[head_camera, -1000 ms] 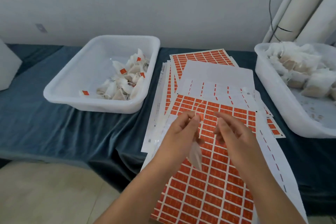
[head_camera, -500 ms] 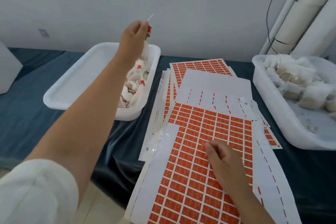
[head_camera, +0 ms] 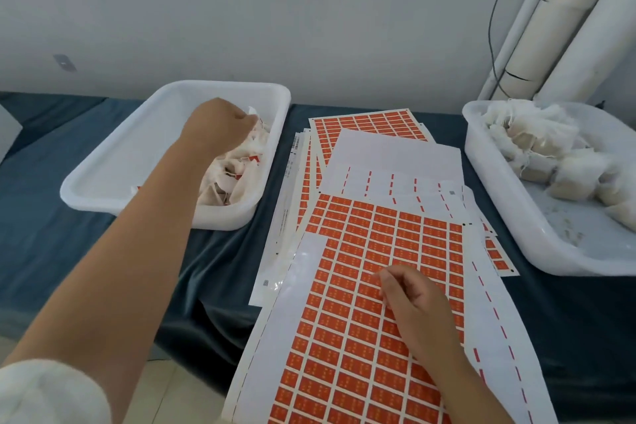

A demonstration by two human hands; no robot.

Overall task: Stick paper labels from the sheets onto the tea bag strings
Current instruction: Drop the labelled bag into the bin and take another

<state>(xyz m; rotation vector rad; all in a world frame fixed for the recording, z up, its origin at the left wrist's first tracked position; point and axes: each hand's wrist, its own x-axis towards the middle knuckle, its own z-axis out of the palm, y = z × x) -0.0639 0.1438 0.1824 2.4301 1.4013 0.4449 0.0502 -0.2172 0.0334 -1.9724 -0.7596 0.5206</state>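
One white fleecy sleeve (head_camera: 44,396) shows at the near left corner of the view, on the left arm. Two bare hands are at work. The right hand (head_camera: 416,299) rests on the top label sheet (head_camera: 344,372), which hangs over the near edge of the desk. Its fingers are curled, and the thumb and forefinger tips pinch at one orange label (head_camera: 377,280). Whether that label has lifted cannot be told. The sheet is glossy paper with a grid of small orange rectangles and a bare white strip down its left side.

Under it lies a fanned pile of more sheets, too overlapped to count. Two of them show plainly beyond the top one: a white sheet with red dashes (head_camera: 395,155), and at the far end a full orange sheet (head_camera: 364,122). The desk wears a dark blue-green cloth (head_camera: 69,244), soft and creased where it drapes over the near edge.

Two white plastic tubs, shallow with rounded corners, flank the pile. The left tub (head_camera: 103,179) sits toward the far left and holds a heap of labelled tea bags (head_camera: 241,175), crumpled white pouches with orange tags. The left hand (head_camera: 220,120) is down among them, its fingers curled. Whether it holds one cannot be told. The right tub (head_camera: 516,241) at the right edge holds a heap of plain tea bags (head_camera: 537,138), gauzy and tangled with white string.

At the far right, pale pipes (head_camera: 568,27) and one dark cable (head_camera: 492,27) run up the grey wall.
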